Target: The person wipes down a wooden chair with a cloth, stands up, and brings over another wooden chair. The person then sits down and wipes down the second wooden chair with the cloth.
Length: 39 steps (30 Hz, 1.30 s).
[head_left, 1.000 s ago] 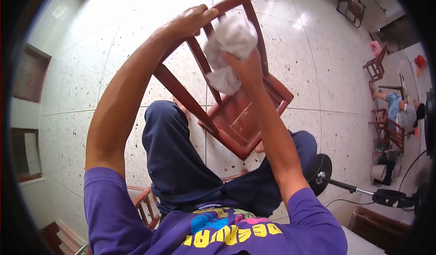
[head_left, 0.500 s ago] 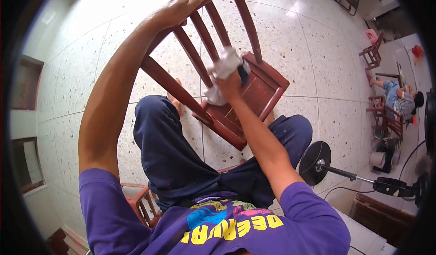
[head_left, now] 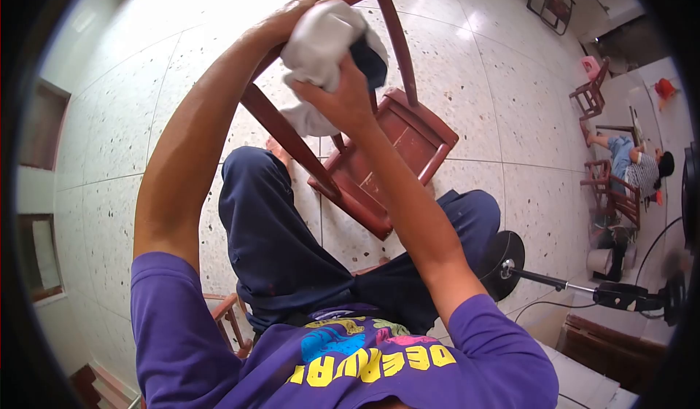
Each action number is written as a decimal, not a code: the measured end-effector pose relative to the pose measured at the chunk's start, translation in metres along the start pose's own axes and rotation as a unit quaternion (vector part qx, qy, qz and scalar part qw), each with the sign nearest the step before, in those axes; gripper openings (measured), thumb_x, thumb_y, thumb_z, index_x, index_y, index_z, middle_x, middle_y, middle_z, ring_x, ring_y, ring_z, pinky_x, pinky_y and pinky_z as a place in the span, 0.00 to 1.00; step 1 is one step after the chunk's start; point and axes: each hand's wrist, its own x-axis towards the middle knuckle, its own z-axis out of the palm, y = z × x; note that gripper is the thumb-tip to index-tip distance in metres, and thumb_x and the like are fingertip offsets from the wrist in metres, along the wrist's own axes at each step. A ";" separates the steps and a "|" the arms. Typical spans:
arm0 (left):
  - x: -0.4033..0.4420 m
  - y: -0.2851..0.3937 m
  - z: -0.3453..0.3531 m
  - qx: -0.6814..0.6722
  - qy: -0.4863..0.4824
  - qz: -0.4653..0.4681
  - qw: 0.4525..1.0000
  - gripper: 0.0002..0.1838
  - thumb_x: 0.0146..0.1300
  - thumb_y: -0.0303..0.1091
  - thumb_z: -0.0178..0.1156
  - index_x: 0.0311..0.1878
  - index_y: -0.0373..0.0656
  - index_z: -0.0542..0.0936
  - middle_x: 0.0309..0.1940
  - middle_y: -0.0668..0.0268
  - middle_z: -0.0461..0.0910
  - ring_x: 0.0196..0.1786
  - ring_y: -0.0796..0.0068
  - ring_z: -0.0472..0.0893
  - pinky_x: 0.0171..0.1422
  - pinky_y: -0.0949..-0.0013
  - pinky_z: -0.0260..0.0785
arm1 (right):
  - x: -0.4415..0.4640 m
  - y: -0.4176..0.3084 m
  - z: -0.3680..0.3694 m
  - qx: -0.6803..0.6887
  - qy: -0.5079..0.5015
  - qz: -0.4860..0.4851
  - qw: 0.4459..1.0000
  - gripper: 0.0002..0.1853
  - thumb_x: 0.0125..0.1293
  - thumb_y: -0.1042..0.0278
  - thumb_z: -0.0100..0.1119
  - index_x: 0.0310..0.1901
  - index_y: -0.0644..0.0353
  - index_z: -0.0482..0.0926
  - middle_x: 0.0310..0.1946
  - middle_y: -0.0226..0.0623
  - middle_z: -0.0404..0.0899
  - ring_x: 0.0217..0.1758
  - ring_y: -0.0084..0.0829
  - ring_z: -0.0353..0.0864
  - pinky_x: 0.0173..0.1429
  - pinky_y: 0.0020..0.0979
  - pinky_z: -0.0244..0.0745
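Observation:
A dark red wooden chair (head_left: 364,183) stands tilted between my knees, its slatted back leaning up toward the top of the view. My left hand (head_left: 292,19) is closed on the chair's top rail, its fingers partly covered by the cloth. With my right hand (head_left: 339,99) I grip a bunched white and dark cloth (head_left: 321,37), which lies against the upper slats near the rail. The cloth hides most of the middle slats. Scuffs and pale marks show on the chair's seat.
Speckled tiles (head_left: 459,117) surround the chair. Behind me is another wooden chair (head_left: 232,321). A round black stand base (head_left: 503,263) with a metal pole is beside my right knee. Far right, a person (head_left: 634,172) in a striped top sits among small wooden chairs (head_left: 594,95).
My right hand has carried the cloth from near the seat up the slats to the top of the backrest. My left hand stays at the rail; the chair has barely shifted.

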 end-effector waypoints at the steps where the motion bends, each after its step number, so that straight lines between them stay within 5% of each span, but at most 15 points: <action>1: -0.001 -0.005 0.002 -0.011 0.002 0.060 0.998 0.36 0.74 0.65 0.46 0.58 0.38 0.80 0.54 0.48 0.82 0.58 0.58 0.82 0.63 0.58 0.72 | 0.008 0.011 0.008 -0.026 0.011 -0.018 0.999 0.38 0.50 0.60 0.80 0.61 0.62 0.73 0.50 0.48 0.83 0.53 0.45 0.85 0.59 0.40 0.78; 3: 0.005 -0.004 -0.001 -0.024 -0.020 0.039 0.999 0.36 0.74 0.65 0.46 0.58 0.37 0.81 0.53 0.47 0.82 0.57 0.57 0.83 0.62 0.57 0.73 | 0.004 0.042 0.020 -0.075 0.061 -0.034 0.995 0.40 0.49 0.59 0.81 0.62 0.62 0.72 0.51 0.48 0.82 0.54 0.49 0.84 0.59 0.41 0.77; 5: -0.006 0.014 -0.005 0.014 0.011 -0.042 0.999 0.36 0.75 0.65 0.45 0.55 0.37 0.81 0.46 0.49 0.84 0.50 0.58 0.85 0.59 0.58 0.73 | -0.006 0.048 0.022 -0.092 0.078 -0.018 0.993 0.40 0.48 0.59 0.82 0.62 0.63 0.72 0.51 0.48 0.82 0.55 0.50 0.84 0.59 0.41 0.77; 6: -0.014 0.032 -0.012 -0.010 -0.015 -0.062 0.998 0.36 0.75 0.65 0.43 0.51 0.37 0.82 0.34 0.53 0.85 0.42 0.60 0.86 0.55 0.57 0.73 | -0.013 0.051 0.023 -0.105 0.095 -0.002 0.990 0.40 0.48 0.59 0.82 0.62 0.63 0.72 0.51 0.49 0.82 0.55 0.51 0.83 0.60 0.42 0.77; 10: -0.019 0.044 -0.018 0.041 -0.025 -0.068 0.997 0.36 0.76 0.64 0.42 0.49 0.36 0.82 0.24 0.57 0.82 0.36 0.62 0.85 0.52 0.53 0.71 | -0.066 0.099 0.023 -0.124 0.151 0.010 0.981 0.41 0.48 0.61 0.81 0.64 0.62 0.71 0.52 0.49 0.82 0.57 0.52 0.83 0.60 0.43 0.77; 15: -0.019 0.052 -0.021 0.059 -0.039 -0.065 0.995 0.35 0.76 0.63 0.41 0.49 0.35 0.82 0.25 0.55 0.83 0.36 0.62 0.85 0.52 0.52 0.71 | -0.150 0.142 -0.006 -0.215 0.097 0.189 0.953 0.35 0.50 0.63 0.78 0.60 0.61 0.74 0.53 0.50 0.81 0.59 0.51 0.81 0.61 0.44 0.77; 27: -0.018 0.048 -0.019 0.067 -0.030 -0.083 0.994 0.40 0.71 0.70 0.48 0.54 0.35 0.82 0.27 0.55 0.82 0.32 0.66 0.84 0.42 0.54 0.73 | -0.156 0.128 -0.044 -0.333 -0.059 0.200 0.920 0.30 0.49 0.63 0.76 0.55 0.59 0.78 0.50 0.51 0.82 0.56 0.52 0.82 0.61 0.46 0.78; 34: -0.016 0.043 -0.013 0.052 -0.020 -0.061 0.997 0.35 0.72 0.66 0.53 0.51 0.35 0.80 0.22 0.64 0.75 0.26 0.73 0.77 0.35 0.63 0.69 | -0.155 0.115 -0.083 -0.476 -0.308 0.162 0.808 0.21 0.48 0.67 0.72 0.47 0.58 0.81 0.44 0.51 0.85 0.50 0.52 0.85 0.54 0.48 0.81; 39: -0.018 0.045 -0.020 0.101 -0.038 -0.044 0.993 0.37 0.71 0.64 0.54 0.56 0.33 0.80 0.27 0.59 0.81 0.30 0.68 0.83 0.39 0.59 0.75 | -0.102 0.120 -0.155 -0.570 -0.159 0.128 0.796 0.15 0.54 0.73 0.64 0.44 0.61 0.79 0.44 0.51 0.83 0.52 0.52 0.83 0.56 0.50 0.80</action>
